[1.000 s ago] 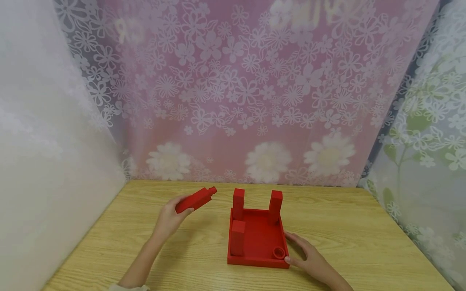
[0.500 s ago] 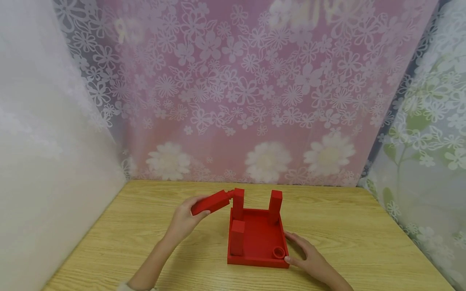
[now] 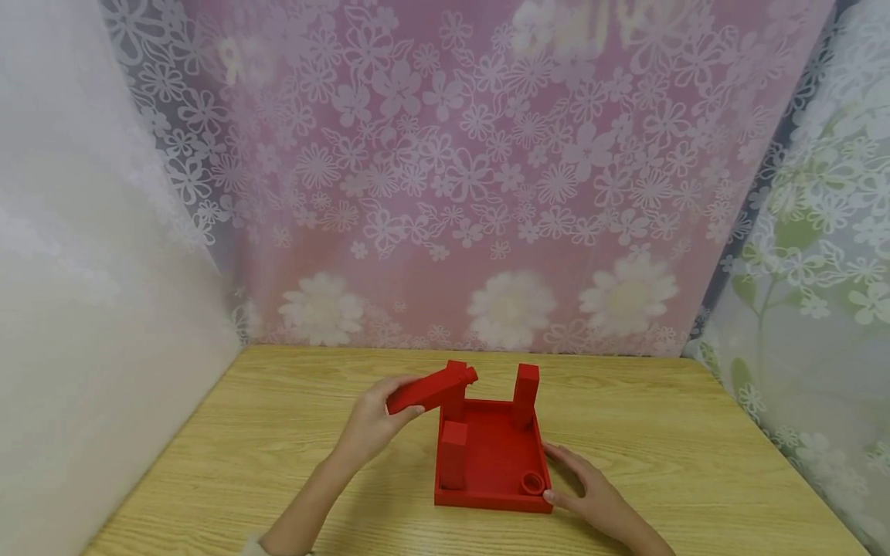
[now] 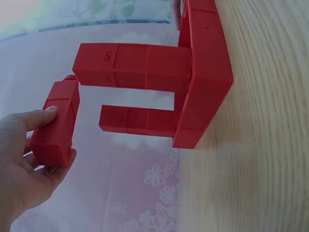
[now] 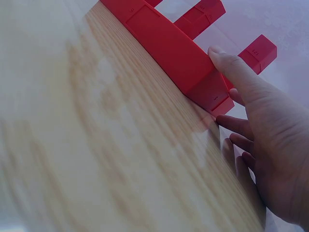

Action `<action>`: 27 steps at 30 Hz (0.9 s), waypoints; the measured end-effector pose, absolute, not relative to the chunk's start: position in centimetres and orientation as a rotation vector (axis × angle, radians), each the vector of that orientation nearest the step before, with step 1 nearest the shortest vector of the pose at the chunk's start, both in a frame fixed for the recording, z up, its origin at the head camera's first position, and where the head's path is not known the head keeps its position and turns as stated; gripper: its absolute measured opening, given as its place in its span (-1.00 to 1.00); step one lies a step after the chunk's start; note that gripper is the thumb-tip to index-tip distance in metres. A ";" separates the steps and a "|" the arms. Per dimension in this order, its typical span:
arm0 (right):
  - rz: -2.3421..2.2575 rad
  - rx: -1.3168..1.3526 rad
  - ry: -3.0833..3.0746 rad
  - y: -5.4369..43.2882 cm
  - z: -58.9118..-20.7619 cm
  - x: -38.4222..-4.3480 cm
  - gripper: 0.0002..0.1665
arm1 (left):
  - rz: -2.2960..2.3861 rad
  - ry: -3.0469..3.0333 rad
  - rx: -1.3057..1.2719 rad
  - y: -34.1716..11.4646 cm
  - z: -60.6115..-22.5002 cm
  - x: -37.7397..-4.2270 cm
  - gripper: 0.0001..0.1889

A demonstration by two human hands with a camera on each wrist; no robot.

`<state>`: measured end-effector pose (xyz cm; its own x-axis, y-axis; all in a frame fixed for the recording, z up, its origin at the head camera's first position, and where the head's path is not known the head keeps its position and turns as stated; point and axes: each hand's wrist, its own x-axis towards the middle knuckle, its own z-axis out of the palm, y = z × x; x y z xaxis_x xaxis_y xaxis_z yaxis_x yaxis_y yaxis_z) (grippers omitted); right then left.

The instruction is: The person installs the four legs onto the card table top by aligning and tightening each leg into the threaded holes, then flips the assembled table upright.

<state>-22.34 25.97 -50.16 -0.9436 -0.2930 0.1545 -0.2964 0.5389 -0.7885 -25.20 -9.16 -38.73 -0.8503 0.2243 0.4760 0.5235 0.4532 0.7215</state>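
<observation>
My left hand [image 3: 375,421] grips a red square leg [image 3: 424,390] with a round knob at one end. The leg is tilted in the air, knob up and to the right, above the left side of a red tray-like base [image 3: 495,500]. In the left wrist view the knob end of the held leg [image 4: 54,123] overlaps the tip of a standing leg [image 4: 130,65]. Three similar legs stand at corners of the base, and a round socket [image 3: 532,483] shows at its near right corner. My right hand [image 3: 598,498] rests against that corner, thumb at the front, fingers along the right side.
The base lies on a wood-grain table [image 3: 278,432]. Behind it hangs a pink flowered curtain [image 3: 452,193]. A pale sheet [image 3: 104,309] borders the table on the left, a leaf-patterned one [image 3: 813,324] on the right.
My left hand has carried the leg rightward, from beside the base to over its back left part, and the knob now passes the standing leg there. My right hand and the base have stayed still.
</observation>
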 end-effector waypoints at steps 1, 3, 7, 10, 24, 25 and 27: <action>1.413 0.525 -2.754 26.0 -50.2 -22.3 -0.20 | -1.358 -2.393 -0.654 -9.0 -38.6 -25.1 -0.57; 1.415 0.522 -2.758 26.0 -50.2 -22.3 -0.20 | -1.368 -2.395 -0.680 -8.7 -38.4 -24.9 -0.57; 1.414 0.511 -2.766 26.0 -50.2 -22.3 -0.19 | -1.343 -2.406 -0.730 -8.1 -38.0 -24.4 -0.57; 1.415 0.501 -2.772 26.0 -50.2 -22.2 -0.19 | -1.307 -2.412 -0.759 -7.7 -37.7 -24.1 -0.56; 1.420 0.510 -2.765 25.8 -49.9 -22.2 -0.19 | -1.319 -2.436 -0.805 -6.2 -37.1 -22.6 -0.60; 1.422 0.511 -2.764 25.8 -49.9 -22.2 -0.19 | -1.322 -2.433 -0.815 -6.1 -37.1 -22.5 -0.61; 1.415 0.513 -2.765 25.8 -49.9 -22.2 -0.19 | -1.325 -2.433 -0.830 -5.8 -37.2 -22.4 -0.62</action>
